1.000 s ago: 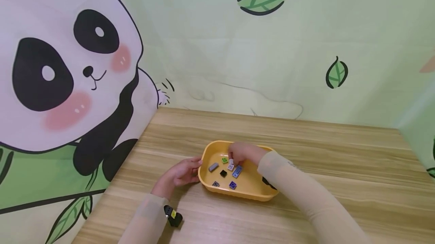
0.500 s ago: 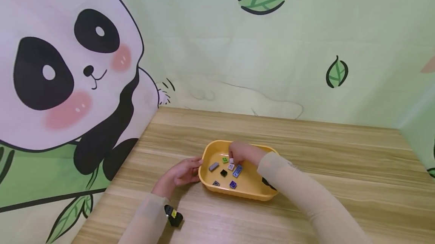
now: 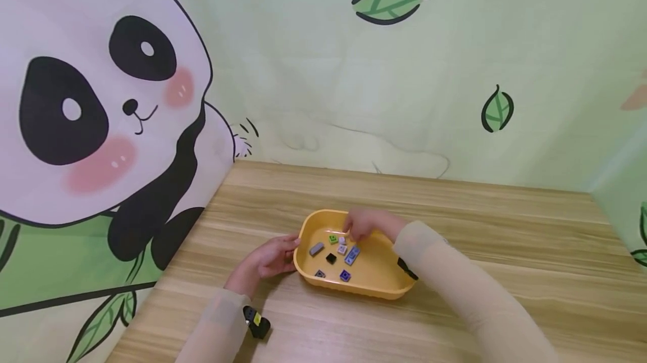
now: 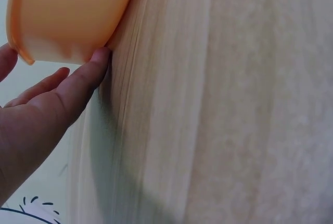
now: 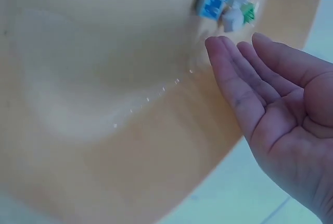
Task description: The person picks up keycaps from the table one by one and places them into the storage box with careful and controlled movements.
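Observation:
A yellow-orange tray (image 3: pixel 379 264) stands on the wooden table with several small toy bricks in its left half. My left hand (image 3: pixel 273 256) touches the tray's left end; in the left wrist view its fingers reach the rim and base with little bend. Over the far side of the tray, my right hand (image 3: pixel 365 223) is held with extended fingers and an unoccupied palm (image 5: pixel 283 114). Just beyond its fingertips lies a small white brick (image 3: pixel 342 240), beside a pale pink-white piece (image 3: pixel 342 250), a green piece (image 3: pixel 333 239) and a light blue plate (image 3: pixel 352 255).
Also in the tray are a grey brick (image 3: pixel 317 249), a black piece (image 3: pixel 331 258), a dark grey piece (image 3: pixel 320 274) and a dark blue piece (image 3: pixel 345 275). Behind the table (image 3: pixel 505 228) hangs a green backdrop (image 3: pixel 313 71) with a printed panda.
My right hand has let go of the small white brick and drawn back slightly to the right. The brick now lies by the pale piece. My left hand stays at the tray's end.

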Action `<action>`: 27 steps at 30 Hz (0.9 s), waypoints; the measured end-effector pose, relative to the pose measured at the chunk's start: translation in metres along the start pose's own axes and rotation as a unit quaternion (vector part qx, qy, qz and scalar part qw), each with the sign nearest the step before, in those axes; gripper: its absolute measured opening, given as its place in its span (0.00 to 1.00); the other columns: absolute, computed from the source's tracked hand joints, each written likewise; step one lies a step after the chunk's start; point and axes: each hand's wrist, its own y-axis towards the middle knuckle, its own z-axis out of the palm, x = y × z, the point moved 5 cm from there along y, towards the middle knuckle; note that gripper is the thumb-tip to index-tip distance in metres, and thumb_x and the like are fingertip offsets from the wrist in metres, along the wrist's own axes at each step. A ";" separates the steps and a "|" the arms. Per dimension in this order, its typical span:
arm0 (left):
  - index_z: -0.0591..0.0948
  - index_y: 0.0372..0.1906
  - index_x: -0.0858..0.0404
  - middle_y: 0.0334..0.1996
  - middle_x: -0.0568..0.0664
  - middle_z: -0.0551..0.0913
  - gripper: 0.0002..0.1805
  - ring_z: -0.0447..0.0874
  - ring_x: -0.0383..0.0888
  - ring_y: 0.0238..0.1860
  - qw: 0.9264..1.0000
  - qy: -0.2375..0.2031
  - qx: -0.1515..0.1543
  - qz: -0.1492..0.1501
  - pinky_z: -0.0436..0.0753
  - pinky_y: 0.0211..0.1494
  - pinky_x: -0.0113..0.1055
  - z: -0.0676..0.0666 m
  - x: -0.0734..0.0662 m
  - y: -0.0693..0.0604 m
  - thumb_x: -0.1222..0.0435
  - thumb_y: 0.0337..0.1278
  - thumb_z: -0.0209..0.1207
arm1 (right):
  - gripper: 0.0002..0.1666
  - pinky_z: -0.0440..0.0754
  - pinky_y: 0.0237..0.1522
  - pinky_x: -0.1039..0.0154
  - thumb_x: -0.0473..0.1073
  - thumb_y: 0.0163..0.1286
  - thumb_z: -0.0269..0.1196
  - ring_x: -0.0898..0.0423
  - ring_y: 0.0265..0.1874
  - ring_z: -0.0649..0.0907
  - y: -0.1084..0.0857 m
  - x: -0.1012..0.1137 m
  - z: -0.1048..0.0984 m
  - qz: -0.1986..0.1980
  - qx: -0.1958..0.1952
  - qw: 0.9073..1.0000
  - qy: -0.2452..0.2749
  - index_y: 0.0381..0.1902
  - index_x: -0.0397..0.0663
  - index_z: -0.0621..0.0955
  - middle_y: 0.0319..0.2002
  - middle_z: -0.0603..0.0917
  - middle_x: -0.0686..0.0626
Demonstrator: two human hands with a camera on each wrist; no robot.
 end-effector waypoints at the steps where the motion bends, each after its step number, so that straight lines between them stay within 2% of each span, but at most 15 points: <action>1: 0.48 0.81 0.70 0.78 0.67 0.60 0.34 0.75 0.36 0.54 1.000 0.000 -0.001 0.002 0.80 0.56 0.33 0.000 -0.001 -0.001 0.61 0.82 0.41 | 0.25 0.83 0.42 0.69 0.30 0.69 0.61 0.58 0.38 0.82 -0.002 0.000 -0.002 -0.004 0.003 1.000 0.012 0.64 0.34 0.79 0.57 0.85 0.38; 7: 0.48 0.81 0.70 0.77 0.67 0.61 0.34 0.75 0.37 0.54 1.000 0.001 -0.003 0.002 0.80 0.55 0.33 0.000 -0.002 -0.001 0.62 0.82 0.41 | 0.25 0.86 0.53 0.62 0.33 0.72 0.60 0.50 0.53 0.86 -0.019 0.000 -0.021 -0.036 -0.003 0.998 0.050 0.65 0.33 0.77 0.61 0.83 0.37; 10: 0.47 0.82 0.71 0.77 0.68 0.60 0.34 0.75 0.37 0.55 1.000 0.005 -0.001 -0.001 0.80 0.56 0.33 0.000 -0.002 0.000 0.62 0.82 0.40 | 0.25 0.85 0.56 0.60 0.35 0.74 0.60 0.47 0.57 0.85 -0.030 0.000 -0.031 -0.047 -0.005 0.996 0.079 0.66 0.32 0.76 0.61 0.84 0.36; 17: 0.47 0.81 0.72 0.77 0.68 0.60 0.34 0.74 0.37 0.55 1.000 0.004 0.001 0.001 0.80 0.56 0.33 0.000 -0.001 0.000 0.62 0.82 0.41 | 0.27 0.83 0.61 0.55 0.30 0.72 0.58 0.44 0.61 0.84 -0.053 -0.010 -0.047 -0.071 -0.025 0.987 0.144 0.68 0.31 0.74 0.63 0.82 0.34; 21: 0.45 0.81 0.72 0.78 0.69 0.58 0.35 0.74 0.37 0.56 1.000 0.006 0.008 0.010 0.80 0.57 0.34 0.001 -0.003 -0.001 0.61 0.82 0.41 | 0.28 0.81 0.65 0.49 0.28 0.71 0.54 0.42 0.62 0.83 -0.066 -0.017 -0.052 -0.094 -0.039 0.978 0.181 0.69 0.29 0.72 0.64 0.79 0.31; 27: 0.45 0.81 0.72 0.76 0.68 0.61 0.34 0.74 0.35 0.54 1.000 0.010 0.013 0.015 0.79 0.57 0.34 0.002 -0.003 0.000 0.62 0.82 0.40 | 0.27 0.80 0.66 0.49 0.34 0.74 0.55 0.44 0.59 0.83 -0.089 -0.028 -0.054 -0.117 -0.081 0.966 0.216 0.68 0.26 0.71 0.62 0.80 0.29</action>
